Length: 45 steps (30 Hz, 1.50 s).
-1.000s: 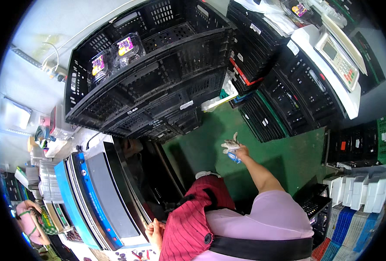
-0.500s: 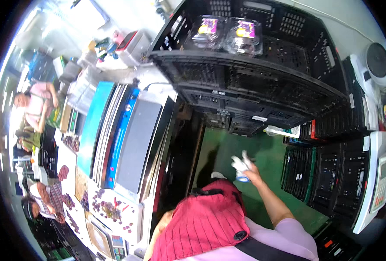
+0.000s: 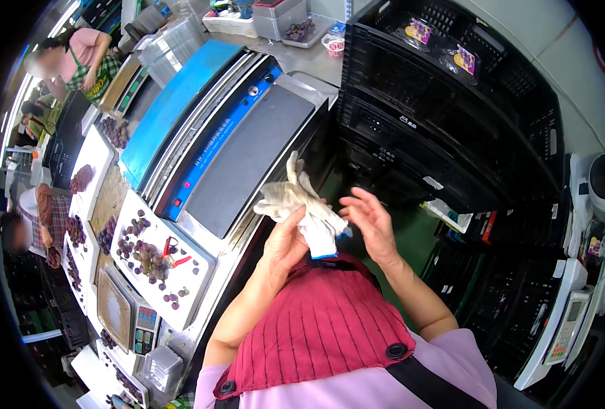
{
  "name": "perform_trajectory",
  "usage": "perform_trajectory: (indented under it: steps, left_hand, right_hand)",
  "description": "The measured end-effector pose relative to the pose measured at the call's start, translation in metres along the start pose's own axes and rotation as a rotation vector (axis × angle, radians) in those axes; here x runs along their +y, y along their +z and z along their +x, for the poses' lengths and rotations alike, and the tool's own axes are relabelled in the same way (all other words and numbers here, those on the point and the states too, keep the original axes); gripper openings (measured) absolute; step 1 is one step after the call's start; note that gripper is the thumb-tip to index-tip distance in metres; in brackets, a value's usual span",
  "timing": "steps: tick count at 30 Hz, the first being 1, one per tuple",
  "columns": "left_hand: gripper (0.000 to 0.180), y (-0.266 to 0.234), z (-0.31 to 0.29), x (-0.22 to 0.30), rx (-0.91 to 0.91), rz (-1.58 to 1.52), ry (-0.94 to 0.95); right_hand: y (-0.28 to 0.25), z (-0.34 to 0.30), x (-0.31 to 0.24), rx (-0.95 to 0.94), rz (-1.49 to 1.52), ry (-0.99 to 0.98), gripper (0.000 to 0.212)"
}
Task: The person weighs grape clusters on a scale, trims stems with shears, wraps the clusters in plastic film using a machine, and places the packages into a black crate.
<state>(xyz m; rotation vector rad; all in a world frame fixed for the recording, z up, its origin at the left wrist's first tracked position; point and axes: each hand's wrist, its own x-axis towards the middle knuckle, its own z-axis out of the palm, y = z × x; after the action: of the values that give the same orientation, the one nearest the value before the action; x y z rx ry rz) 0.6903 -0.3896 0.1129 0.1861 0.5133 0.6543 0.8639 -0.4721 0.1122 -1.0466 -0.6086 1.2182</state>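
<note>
In front of my red apron [image 3: 316,320], a pair of white knit work gloves [image 3: 290,198] with blue cuff edges is gripped in my left hand [image 3: 286,243]. The glove fingers point up and away, and the cuffs hang toward me. Just to their right is my right hand [image 3: 373,226], its fingers apart and bent, with nothing in it. A wrapping machine [image 3: 244,160] with a blue cover and a dark flat plate stands beyond my left hand.
On the left counter, a white board [image 3: 197,283] holds loose grapes [image 3: 146,255] and red-handled snips [image 3: 173,253]. A scale [image 3: 122,307] sits nearer. Stacked black crates [image 3: 445,129] stand ahead on the right, clear packs in the top one. Two co-workers [image 3: 88,58] [image 3: 47,211] are at far left.
The gloves have passed from my right hand to my left and come up in front of my chest. My left hand has come into view. The whole view has turned toward the counter.
</note>
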Motion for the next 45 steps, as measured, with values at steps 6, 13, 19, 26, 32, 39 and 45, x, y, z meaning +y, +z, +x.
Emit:
perform_trajectory:
  steps: [6,13,19,26,32,39,45]
  left_hand:
    - [0.034,-0.03,-0.014,0.029,0.146,0.071,0.17]
    - [0.053,-0.014,-0.057,0.083,-0.31,0.217,0.076]
    - [0.035,-0.028,-0.08,0.113,-0.194,0.371,0.07]
    - [0.031,0.009,-0.066,0.136,-0.167,0.447,0.201]
    - [0.03,0.053,-0.027,0.156,0.007,0.549,0.401]
    - [0.029,0.088,0.009,0.179,0.108,0.513,0.518]
    - [0.032,0.073,0.011,0.161,0.264,0.358,0.576]
  right_hand:
    - [0.059,-0.006,0.003,-0.229,-0.651,-0.317,0.095]
    - [0.105,0.038,-0.058,-0.326,-0.804,-0.358,0.026]
    - [0.138,0.167,-0.21,-0.291,-0.543,-0.241,0.025]
    - [0.187,0.236,-0.467,0.188,-0.238,-1.484,0.017]
    - [0.224,0.277,-0.55,0.484,-0.039,-2.096,0.037]
    - [0.242,0.369,-0.676,0.634,-0.044,-2.366,0.049]
    - [0.313,0.504,-0.785,0.549,-0.876,-2.094,0.054]
